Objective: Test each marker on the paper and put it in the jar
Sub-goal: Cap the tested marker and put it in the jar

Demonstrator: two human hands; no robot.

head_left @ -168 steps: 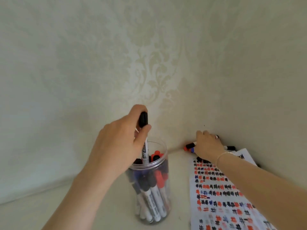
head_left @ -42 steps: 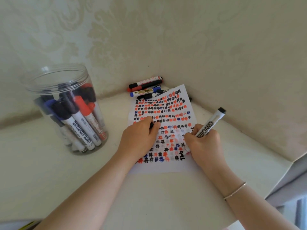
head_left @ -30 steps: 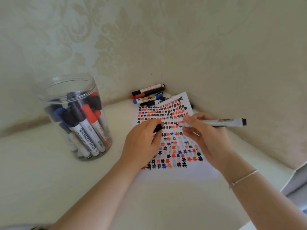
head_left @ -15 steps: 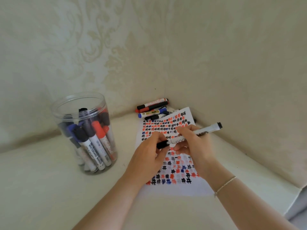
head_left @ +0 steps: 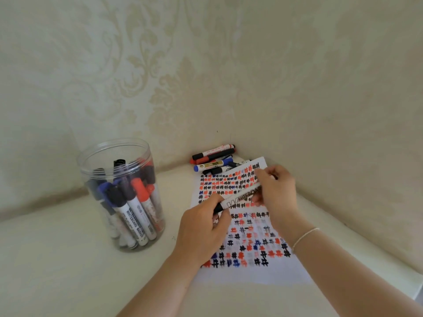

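Both hands are closed on one whiteboard marker (head_left: 240, 198), held level above the paper (head_left: 240, 277). The left hand (head_left: 203, 232) grips the black cap end between thumb and fingers; the right hand (head_left: 275, 193) grips the other end of the white barrel, which reads "WHITEBOARD". Whether the cap is fully seated cannot be told.

The paper lies flat on the pale counter (head_left: 68, 271), running into the corner of the patterned wall (head_left: 206, 65). It is covered with rows of black, red and blue hash marks, its near margin blank.

A clear plastic jar (head_left: 121, 195) stands upright on the counter, well left of the paper, lidless, holding many markers with black, blue and red caps.

A small pile of loose markers (head_left: 214, 160) lies in the corner, at the far edge of the paper. A thin bracelet (head_left: 304, 236) circles the right wrist.
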